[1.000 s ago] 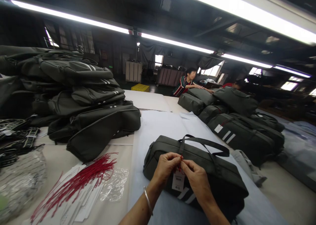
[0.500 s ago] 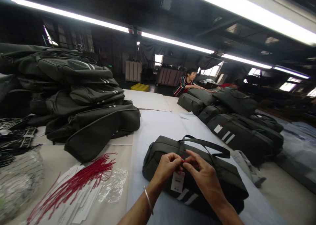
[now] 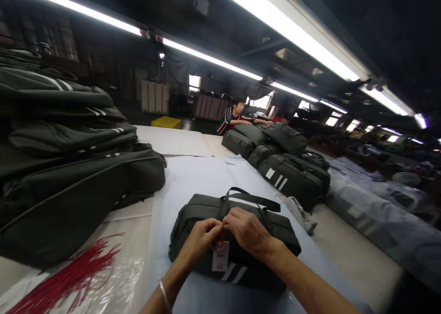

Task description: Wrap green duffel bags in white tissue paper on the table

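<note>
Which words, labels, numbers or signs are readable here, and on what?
None readable.
Hang tag in front of the dark bag: printed, too small and blurred.
White tag on a far bag: no legible print.
Green lit sign at back: too small.

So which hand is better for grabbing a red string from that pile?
Probably the left hand: it's nearer the red strings, lying on its side. The right hand is farther across the bag.
</note>
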Demonstrator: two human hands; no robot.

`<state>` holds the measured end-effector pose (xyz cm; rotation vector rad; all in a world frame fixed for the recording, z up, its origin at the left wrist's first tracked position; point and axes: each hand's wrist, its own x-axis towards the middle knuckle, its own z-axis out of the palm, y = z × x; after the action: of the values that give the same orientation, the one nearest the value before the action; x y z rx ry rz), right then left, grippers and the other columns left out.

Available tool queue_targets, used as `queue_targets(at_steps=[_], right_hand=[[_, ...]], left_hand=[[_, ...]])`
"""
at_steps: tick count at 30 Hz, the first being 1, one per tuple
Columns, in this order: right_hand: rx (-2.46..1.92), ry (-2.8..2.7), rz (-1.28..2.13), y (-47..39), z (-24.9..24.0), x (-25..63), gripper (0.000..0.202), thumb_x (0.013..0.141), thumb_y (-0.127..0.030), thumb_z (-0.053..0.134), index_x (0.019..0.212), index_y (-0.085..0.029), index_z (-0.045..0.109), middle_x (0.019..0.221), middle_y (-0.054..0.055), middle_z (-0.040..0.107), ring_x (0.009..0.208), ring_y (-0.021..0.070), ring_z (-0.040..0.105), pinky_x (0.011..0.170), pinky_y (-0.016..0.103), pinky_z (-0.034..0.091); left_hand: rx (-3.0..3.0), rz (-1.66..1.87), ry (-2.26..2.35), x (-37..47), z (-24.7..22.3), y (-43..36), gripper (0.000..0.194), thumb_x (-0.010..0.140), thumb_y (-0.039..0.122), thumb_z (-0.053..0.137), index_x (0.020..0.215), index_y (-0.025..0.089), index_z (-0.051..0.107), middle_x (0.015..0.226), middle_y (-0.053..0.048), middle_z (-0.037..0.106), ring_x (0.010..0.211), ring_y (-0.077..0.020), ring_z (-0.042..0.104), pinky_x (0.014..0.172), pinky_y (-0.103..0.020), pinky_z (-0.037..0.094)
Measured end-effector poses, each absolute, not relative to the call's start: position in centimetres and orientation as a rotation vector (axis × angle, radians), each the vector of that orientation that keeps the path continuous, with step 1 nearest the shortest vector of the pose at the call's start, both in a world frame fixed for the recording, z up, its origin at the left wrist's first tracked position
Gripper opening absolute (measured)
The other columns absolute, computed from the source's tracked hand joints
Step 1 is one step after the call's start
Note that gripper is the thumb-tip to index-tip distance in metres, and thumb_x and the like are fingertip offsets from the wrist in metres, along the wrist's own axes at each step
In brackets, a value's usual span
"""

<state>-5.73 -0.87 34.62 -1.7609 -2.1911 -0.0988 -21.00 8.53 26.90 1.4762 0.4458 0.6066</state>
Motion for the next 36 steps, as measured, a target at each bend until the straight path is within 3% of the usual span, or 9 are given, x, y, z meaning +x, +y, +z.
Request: queue_targets(at_steps=[3,5,10,15,21,26,30,33,36], right_hand=[[-1.871,-2.007,0.108,-0.1,35.7,-5.6,0.012,0.091,-0.016,0.053,0.085,-0.018,0.063,0.085,0.003,0.063,0.081,0.0165,0.057,0.075,0.028,0.042],[-1.967,-1.834,0.401,0.5,36.7,-5.4,0.011,0.088,-0.018,0.055,0.081,-0.019,0.063,0.079,0.000,0.063,0.076,0.0148,0.056,0.072,0.027,0.040],[-2.028,-1.702,0.853,2.0,38.1,-4.3,0.011,0.079,-0.022,0.055,0.072,-0.019,0.062,0.066,-0.003,0.063,0.061,0.0118,0.052,0.058,0.024,0.035],[-2.066,-1.536,0.995,2.2,37.0,-3.8,0.016,0.079,-0.031,0.054,0.076,-0.018,0.061,0.064,-0.002,0.062,0.058,0.0114,0.052,0.053,0.022,0.037],[-2.156,-1.429,0.829,1.7,34.8,-4.4,0.011,0.073,-0.023,0.052,0.067,-0.018,0.060,0.058,-0.001,0.062,0.049,0.0114,0.051,0.046,0.022,0.033],[-2.163,-1.432,0.563,0.5,35.4,-6.6,0.017,0.077,-0.024,0.052,0.063,-0.019,0.061,0.062,0.001,0.064,0.058,0.0135,0.055,0.055,0.026,0.035],[-2.154,-1.279,0.452,-0.2,34.7,-8.1,0.017,0.075,-0.030,0.058,0.061,-0.021,0.063,0.063,0.001,0.066,0.062,0.0152,0.058,0.057,0.026,0.039],[-2.101,-1.032,0.607,-0.3,33.0,-8.3,0.020,0.075,-0.037,0.058,0.066,-0.020,0.065,0.054,0.000,0.062,0.048,0.0136,0.053,0.046,0.025,0.038],[-2.011,-0.904,0.703,-0.4,32.0,-8.0,0.027,0.076,-0.044,0.059,0.069,-0.019,0.065,0.049,-0.002,0.056,0.040,0.0116,0.046,0.039,0.023,0.035]], left_hand=[[2.168,1.033,0.370,-21.8,26.7,9.1,0.022,0.097,0.023,0.042,0.107,0.021,0.061,0.100,-0.006,0.068,0.074,-0.0149,0.063,0.064,-0.026,0.048],[2.678,1.206,0.077,-22.3,27.2,9.8,0.022,0.097,0.017,0.043,0.109,0.024,0.060,0.112,-0.005,0.065,0.080,-0.0145,0.060,0.070,-0.028,0.046],[3.227,1.178,-0.450,-21.6,29.8,12.8,0.014,0.095,0.020,0.052,0.106,0.020,0.061,0.090,-0.002,0.061,0.071,-0.0156,0.048,0.066,-0.032,0.039],[3.305,1.046,-0.842,-20.6,33.0,14.4,0.018,0.095,0.017,0.051,0.084,0.016,0.065,0.096,-0.006,0.060,0.077,-0.0163,0.047,0.068,-0.034,0.038],[3.244,0.733,-0.906,-20.2,34.3,13.2,0.013,0.092,0.015,0.054,0.086,0.017,0.066,0.106,-0.006,0.061,0.094,-0.0175,0.051,0.074,-0.031,0.041],[3.008,0.578,-0.202,-20.7,33.3,11.4,0.002,0.081,0.017,0.061,0.080,0.017,0.061,0.090,-0.004,0.058,0.083,-0.0190,0.050,0.070,-0.033,0.041],[2.126,0.612,0.379,-20.9,31.1,10.1,0.010,0.067,0.014,0.061,0.063,0.018,0.052,0.074,0.001,0.050,0.072,-0.0143,0.048,0.063,-0.026,0.037],[1.480,0.545,0.474,-20.9,29.2,9.3,0.017,0.074,0.031,0.059,0.066,0.017,0.052,0.070,0.000,0.051,0.065,-0.0132,0.048,0.061,-0.026,0.039],[1.321,0.542,0.467,-21.1,28.5,8.7,0.034,0.082,0.049,0.053,0.075,0.016,0.057,0.073,-0.002,0.054,0.064,-0.0135,0.050,0.062,-0.027,0.042]])
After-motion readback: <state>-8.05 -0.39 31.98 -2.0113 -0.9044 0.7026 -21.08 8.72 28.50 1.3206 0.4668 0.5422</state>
